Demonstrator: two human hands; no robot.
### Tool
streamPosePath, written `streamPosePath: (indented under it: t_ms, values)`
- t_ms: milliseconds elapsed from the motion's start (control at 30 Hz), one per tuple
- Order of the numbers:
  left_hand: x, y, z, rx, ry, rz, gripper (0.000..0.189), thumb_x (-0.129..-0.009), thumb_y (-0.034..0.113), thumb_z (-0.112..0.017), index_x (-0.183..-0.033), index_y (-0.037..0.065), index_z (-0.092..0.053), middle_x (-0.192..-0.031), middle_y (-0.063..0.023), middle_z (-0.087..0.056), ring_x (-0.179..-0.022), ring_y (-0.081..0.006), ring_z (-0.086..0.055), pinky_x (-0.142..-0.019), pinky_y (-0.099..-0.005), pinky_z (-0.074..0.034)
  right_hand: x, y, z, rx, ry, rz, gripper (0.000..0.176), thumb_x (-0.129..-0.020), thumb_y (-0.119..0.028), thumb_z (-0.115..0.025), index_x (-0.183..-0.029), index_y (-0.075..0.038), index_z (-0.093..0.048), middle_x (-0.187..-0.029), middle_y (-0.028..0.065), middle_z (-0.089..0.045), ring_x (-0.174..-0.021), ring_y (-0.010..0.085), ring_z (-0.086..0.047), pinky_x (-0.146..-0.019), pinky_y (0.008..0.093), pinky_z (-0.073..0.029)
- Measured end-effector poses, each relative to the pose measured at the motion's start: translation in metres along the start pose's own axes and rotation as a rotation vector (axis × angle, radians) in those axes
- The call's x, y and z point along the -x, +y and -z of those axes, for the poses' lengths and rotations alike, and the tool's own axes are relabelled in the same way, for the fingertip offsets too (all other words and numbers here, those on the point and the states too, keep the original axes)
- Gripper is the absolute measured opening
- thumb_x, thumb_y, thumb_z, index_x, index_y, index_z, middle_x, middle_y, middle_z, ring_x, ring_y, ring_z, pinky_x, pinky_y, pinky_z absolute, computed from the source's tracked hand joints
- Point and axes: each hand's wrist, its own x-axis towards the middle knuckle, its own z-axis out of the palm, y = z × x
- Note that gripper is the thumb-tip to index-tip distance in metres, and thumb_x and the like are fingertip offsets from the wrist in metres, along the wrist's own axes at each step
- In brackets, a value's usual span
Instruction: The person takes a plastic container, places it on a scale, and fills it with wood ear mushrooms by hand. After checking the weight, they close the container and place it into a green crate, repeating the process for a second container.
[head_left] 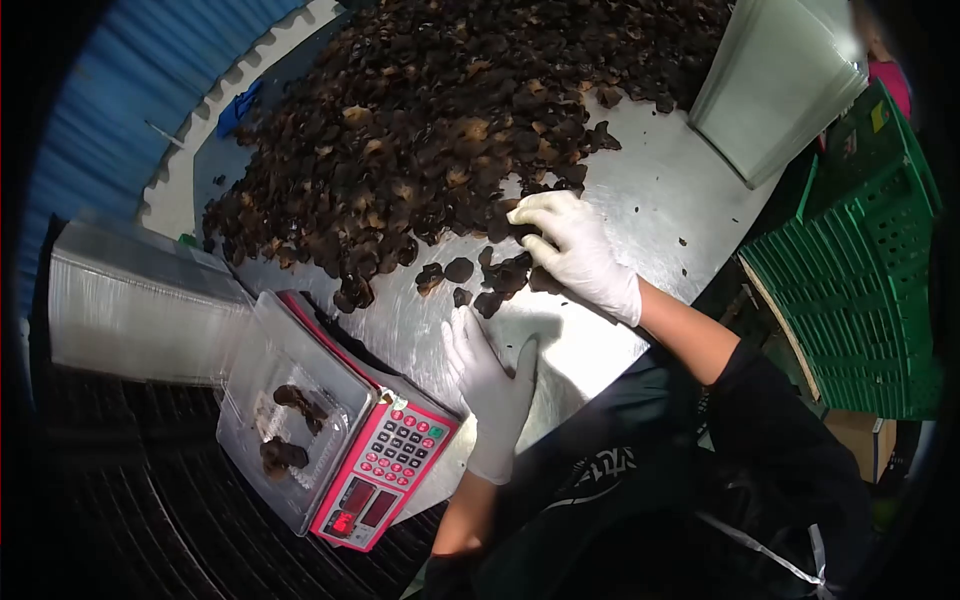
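Observation:
A big heap of dark brown wood ear mushrooms (420,150) covers the far part of the metal table (655,210). My right hand (580,250), in a white glove, curls its fingers over a few mushroom pieces at the heap's near edge. Several loose pieces (505,275) lie between my hands. My left hand (490,390), also gloved, is held open and flat with fingers stretched, its tips beside a small piece. At the left, a red scale (400,450) bears a clear plastic tray (330,425) with a few mushroom pieces in it.
Stacked clear plastic trays (140,300) stand left of the scale; another tray stack (775,90) is at the table's right. Green crates (850,270) rise beyond the right edge. A cardboard box (862,445) sits below them. A blue sheet (130,90) hangs at the upper left.

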Motion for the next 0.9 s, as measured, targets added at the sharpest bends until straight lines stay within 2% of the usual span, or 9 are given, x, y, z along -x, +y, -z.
streamPosePath:
  t_ms: [67,267,367,433,533,600,667,733,900]
  values:
    - [0.001,0.001,-0.001,0.015,0.02,-0.008,0.086,-0.083,0.036,-0.073,-0.145,-0.007,-0.031,-0.144,-0.0319,-0.036,-0.136,-0.0522,-0.029,-0.11,-0.0552,-0.029,-0.003,-0.015,-0.003,0.053,-0.188,0.056,0.028,-0.085,-0.026,-0.066,-0.109,-0.011,-0.066,-0.119,0.0067,-0.059,-0.117,0.0265,-0.05,-0.099,0.042,-0.036]
    - [0.002,-0.005,-0.006,-0.048,0.095,-0.05,0.088,-0.082,0.038,-0.074,-0.145,-0.007,-0.031,-0.144,-0.0301,-0.037,-0.135,-0.0529,-0.03,-0.109,-0.0552,-0.032,0.026,-0.022,-0.002,0.228,-0.265,0.157,0.032,-0.078,-0.032,-0.071,-0.102,-0.011,-0.067,-0.121,0.005,-0.058,-0.128,0.0253,-0.044,-0.105,0.0475,-0.032]
    - [0.003,-0.006,-0.006,-0.02,0.099,-0.068,0.089,-0.082,0.039,-0.073,-0.146,-0.006,-0.031,-0.144,-0.0294,-0.037,-0.136,-0.0529,-0.03,-0.11,-0.0557,-0.031,0.044,-0.027,0.016,0.217,-0.289,0.182,0.024,-0.075,-0.031,-0.073,-0.09,-0.013,-0.067,-0.116,0.0035,-0.057,-0.126,0.0233,-0.046,-0.106,0.0467,-0.031]
    - [0.002,-0.003,-0.002,0.009,0.086,-0.075,0.082,-0.083,0.026,-0.071,-0.146,-0.007,-0.03,-0.145,-0.0295,-0.036,-0.138,-0.0513,-0.028,-0.113,-0.0533,-0.027,0.054,-0.025,0.027,0.224,-0.328,0.227,0.021,-0.073,-0.032,-0.074,-0.082,-0.014,-0.067,-0.113,0.0022,-0.057,-0.123,0.0208,-0.047,-0.106,0.0446,-0.031]
    - [0.004,-0.008,-0.006,-0.032,0.107,-0.124,0.08,-0.083,0.021,-0.069,-0.146,-0.007,-0.029,-0.146,-0.0281,-0.036,-0.138,-0.0505,-0.028,-0.113,-0.0536,-0.027,0.063,-0.02,0.037,0.155,-0.187,0.252,0.015,-0.074,-0.026,-0.074,-0.078,-0.014,-0.066,-0.109,0.0016,-0.059,-0.112,0.0198,-0.055,-0.097,0.0413,-0.039]
    - [0.0,-0.012,-0.006,0.039,0.071,-0.098,0.08,-0.084,0.025,-0.066,-0.148,-0.004,-0.028,-0.148,-0.029,-0.033,-0.14,-0.0512,-0.022,-0.114,-0.0559,-0.023,0.062,-0.018,0.042,0.126,-0.068,0.135,0.011,-0.076,-0.019,-0.071,-0.082,-0.012,-0.066,-0.109,0.0036,-0.06,-0.106,0.0231,-0.058,-0.092,0.0404,-0.042]
    - [-0.012,-0.006,-0.002,0.16,0.059,-0.133,0.082,-0.083,0.024,-0.066,-0.149,-0.003,-0.026,-0.15,-0.0284,-0.031,-0.141,-0.0514,-0.02,-0.115,-0.0561,-0.02,0.058,-0.018,0.043,0.063,-0.037,-0.076,0.028,-0.081,-0.017,-0.067,-0.107,-0.009,-0.064,-0.116,0.0096,-0.06,-0.108,0.0297,-0.056,-0.093,0.0418,-0.041]
    - [-0.026,0.006,0.002,0.208,0.047,-0.139,0.077,-0.083,0.021,-0.065,-0.148,-0.001,-0.031,-0.151,-0.0263,-0.031,-0.141,-0.0507,-0.021,-0.116,-0.0559,-0.018,0.062,-0.013,0.032,0.175,-0.074,-0.167,0.035,-0.082,-0.02,-0.065,-0.115,-0.009,-0.062,-0.122,0.0101,-0.058,-0.112,0.0302,-0.053,-0.095,0.0433,-0.04]
    - [-0.034,0.006,-0.001,-0.007,-0.029,-0.295,0.052,-0.083,0.015,-0.065,-0.131,0.003,-0.051,-0.137,-0.0207,-0.046,-0.136,-0.0467,-0.032,-0.11,-0.056,-0.028,0.065,-0.001,0.025,0.029,-0.091,-0.106,0.022,-0.084,-0.022,-0.065,-0.101,-0.009,-0.067,-0.114,0.0078,-0.063,-0.107,0.0281,-0.057,-0.094,0.0414,-0.041]
